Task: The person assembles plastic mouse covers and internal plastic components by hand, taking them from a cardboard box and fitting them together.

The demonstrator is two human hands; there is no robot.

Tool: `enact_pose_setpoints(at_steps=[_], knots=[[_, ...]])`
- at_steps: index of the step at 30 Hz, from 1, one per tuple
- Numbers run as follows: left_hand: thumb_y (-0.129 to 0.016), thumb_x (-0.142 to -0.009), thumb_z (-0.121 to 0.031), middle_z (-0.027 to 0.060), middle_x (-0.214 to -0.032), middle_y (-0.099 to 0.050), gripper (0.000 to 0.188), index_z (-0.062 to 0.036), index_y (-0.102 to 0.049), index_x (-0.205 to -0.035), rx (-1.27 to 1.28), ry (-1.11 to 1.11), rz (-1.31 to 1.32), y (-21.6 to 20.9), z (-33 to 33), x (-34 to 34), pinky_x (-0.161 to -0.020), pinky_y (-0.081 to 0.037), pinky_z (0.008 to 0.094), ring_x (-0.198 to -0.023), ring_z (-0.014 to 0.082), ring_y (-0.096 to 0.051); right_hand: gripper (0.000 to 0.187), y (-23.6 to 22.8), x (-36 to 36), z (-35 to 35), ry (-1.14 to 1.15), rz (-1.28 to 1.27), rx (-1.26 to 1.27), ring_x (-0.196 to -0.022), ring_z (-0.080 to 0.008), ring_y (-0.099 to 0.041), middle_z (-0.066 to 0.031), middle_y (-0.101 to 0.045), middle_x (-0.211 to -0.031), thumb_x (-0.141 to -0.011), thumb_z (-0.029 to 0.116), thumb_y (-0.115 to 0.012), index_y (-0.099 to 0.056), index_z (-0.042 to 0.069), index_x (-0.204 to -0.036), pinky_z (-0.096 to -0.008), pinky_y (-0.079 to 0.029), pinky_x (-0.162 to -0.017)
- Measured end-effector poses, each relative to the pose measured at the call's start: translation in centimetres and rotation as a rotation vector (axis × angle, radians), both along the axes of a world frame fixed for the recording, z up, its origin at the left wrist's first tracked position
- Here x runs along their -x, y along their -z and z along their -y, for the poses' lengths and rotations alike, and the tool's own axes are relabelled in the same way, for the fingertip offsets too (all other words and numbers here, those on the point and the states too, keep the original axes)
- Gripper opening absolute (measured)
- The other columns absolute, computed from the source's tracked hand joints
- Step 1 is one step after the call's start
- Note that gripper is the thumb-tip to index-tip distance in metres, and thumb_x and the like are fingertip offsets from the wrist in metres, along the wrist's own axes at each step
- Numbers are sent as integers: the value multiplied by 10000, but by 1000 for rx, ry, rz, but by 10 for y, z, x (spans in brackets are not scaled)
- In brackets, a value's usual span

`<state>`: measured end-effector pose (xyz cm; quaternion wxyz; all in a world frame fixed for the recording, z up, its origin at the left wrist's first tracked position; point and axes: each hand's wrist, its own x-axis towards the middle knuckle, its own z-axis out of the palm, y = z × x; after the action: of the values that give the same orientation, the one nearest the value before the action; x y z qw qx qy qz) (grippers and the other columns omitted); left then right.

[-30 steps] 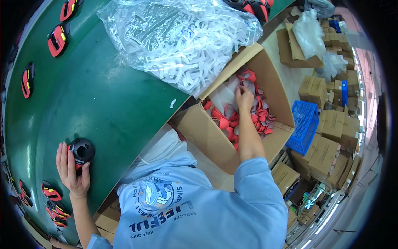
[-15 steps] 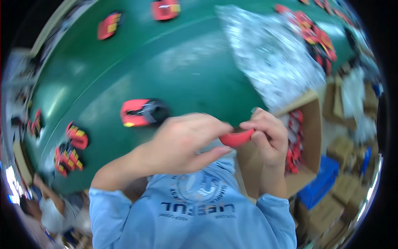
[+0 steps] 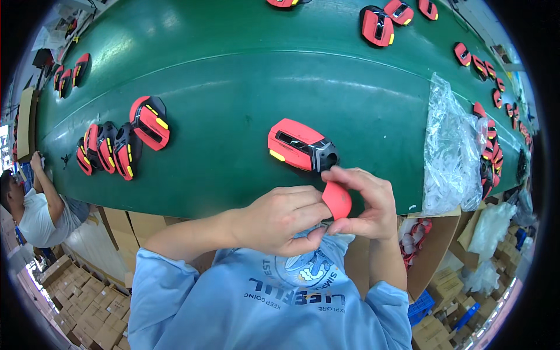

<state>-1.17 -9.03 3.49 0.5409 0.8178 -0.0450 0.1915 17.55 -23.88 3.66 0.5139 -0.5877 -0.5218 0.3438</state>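
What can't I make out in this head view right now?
- Far side of the red piece: turned away, partly covered by the left hand and right hand.
- Topmost red-and-black part: cut off by the upper edge.
- Details of far-right parts: too small.

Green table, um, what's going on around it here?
Someone in a light blue shirt holds a small curved red piece with both hands, the left hand and the right hand. Just beyond them, a red-and-black part lies on the green table. More similar parts lie off to the left. A clear plastic bag sits to the right, near an open cardboard box with red pieces inside.
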Motion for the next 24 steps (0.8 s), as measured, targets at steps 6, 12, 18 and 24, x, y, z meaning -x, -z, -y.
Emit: enact_pose_setpoints(at_steps=[6,12,18,24], knots=[[-879,-818,-279,93,-1055,-763,367,-64,-747,-1084,-357,-174,-38,-2,-46,1,-734,-594,401,-867,304,-733,711,10,-1,-7,271,346,-96,-1114,-375,-752,-208,-774,-1203,-720,379,-976,-741,-38,-1246,-449,-605,-957],[-928,-693,-435,93,-1350,-671,790,-80,-687,-1355,-605,-240,-187,21,-70,-14,-1065,-460,497,-1290,339,-576,672,26,5,-30,288,563,8,-1222,-353,-717,-114,-790,-1238,-718,389,-968,-759,41,-1253,-530,-493,-1118],[-925,-708,-428,81,-1337,-675,771,-75,-689,-1351,-545,-270,-164,26,-67,-11,-1061,-463,498,-1290,347,-573,652,22,7,-22,272,749,71,-1251,-319,-698,-66,-800,-1234,-690,457,-947,-772,84,-1196,-551,-456,-1146],[-921,-726,-412,90,-1334,-675,743,-81,-690,-1350,-533,-255,-123,28,-70,-14,-1065,-459,517,-1289,364,-566,666,22,2,-21,254,838,74,-1258,-271,-687,-27,-799,-1243,-678,471,-941,-774,99,-1204,-578,-336,-1233]])
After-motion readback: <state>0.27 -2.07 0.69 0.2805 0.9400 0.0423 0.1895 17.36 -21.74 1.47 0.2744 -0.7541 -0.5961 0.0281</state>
